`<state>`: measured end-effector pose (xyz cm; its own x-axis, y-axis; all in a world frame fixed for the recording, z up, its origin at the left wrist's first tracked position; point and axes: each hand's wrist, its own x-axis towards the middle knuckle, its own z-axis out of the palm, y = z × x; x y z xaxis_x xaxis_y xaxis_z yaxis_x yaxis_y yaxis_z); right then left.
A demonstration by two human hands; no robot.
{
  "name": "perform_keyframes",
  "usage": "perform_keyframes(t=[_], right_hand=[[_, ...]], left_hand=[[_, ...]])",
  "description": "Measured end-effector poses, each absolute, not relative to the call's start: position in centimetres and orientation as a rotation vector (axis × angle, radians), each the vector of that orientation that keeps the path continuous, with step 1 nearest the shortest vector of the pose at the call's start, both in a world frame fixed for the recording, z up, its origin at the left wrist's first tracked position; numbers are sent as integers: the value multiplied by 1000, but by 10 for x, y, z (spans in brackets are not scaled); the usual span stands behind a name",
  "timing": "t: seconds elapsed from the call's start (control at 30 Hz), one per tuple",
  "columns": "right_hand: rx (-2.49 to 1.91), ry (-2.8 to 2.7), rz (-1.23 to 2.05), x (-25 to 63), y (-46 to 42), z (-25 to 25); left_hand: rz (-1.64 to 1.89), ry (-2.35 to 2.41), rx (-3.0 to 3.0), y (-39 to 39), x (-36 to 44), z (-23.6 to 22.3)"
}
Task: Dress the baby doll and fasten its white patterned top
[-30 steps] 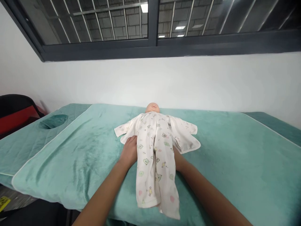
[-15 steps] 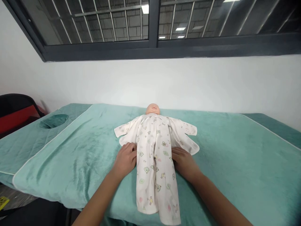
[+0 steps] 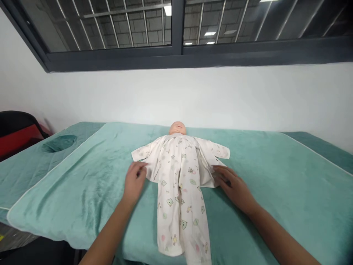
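No text, brand or number can be read. At the lower left edge, a small yellow patch (image 3: pixel 1 237) shows against the floor (image 3: pixel 16 238); it is cut off by the border, and too little of it is visible to make out any lettering. The printed trousers (image 3: pixel 168 213) carry small pictures and coloured spots in green, pink and yellow, and the white top (image 3: pixel 206 162) has fainter small prints; any lettering among these is too small to tell.
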<state>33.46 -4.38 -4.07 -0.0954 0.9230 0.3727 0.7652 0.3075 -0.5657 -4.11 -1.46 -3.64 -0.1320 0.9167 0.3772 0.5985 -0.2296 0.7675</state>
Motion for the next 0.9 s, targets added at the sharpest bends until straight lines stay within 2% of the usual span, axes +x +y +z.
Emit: perform_keyframes(t=[0.07, 0.17, 0.27, 0.37, 0.57, 0.63, 0.77, 0.83, 0.9], right_hand=[[-1584, -1823, 150, 346, -32, -45], [-1781, -1728, 64, 354, -19, -46], [-2028, -1675, 178, 352, -8, -35], [-2105, -1703, 457, 346, 3, -16], [-1407, -1348, 979, 310, 9, 34], [-1258, -1301, 1058, 288, 6, 52], [-1247, -1664, 945, 242, -9, 70], [-1194, -1920, 820, 228, -23, 65], [-1058, -2125, 728, 226, -40, 56]], left_hand=[[1313, 2011, 1690, -5, -44, -43], [1082, 2209, 1817, 5, -41, -50], [1031, 2294, 1819, 10, -36, -49], [1078, 2230, 1621, 13, -34, -41], [1164, 1903, 1410, 21, -34, -3], [1250, 1798, 1387, 19, -26, 19], [1497, 1411, 1355, 1, 8, 61], [1401, 1214, 1429, -12, 23, 70], [1142, 1054, 1531, -24, 31, 67]])
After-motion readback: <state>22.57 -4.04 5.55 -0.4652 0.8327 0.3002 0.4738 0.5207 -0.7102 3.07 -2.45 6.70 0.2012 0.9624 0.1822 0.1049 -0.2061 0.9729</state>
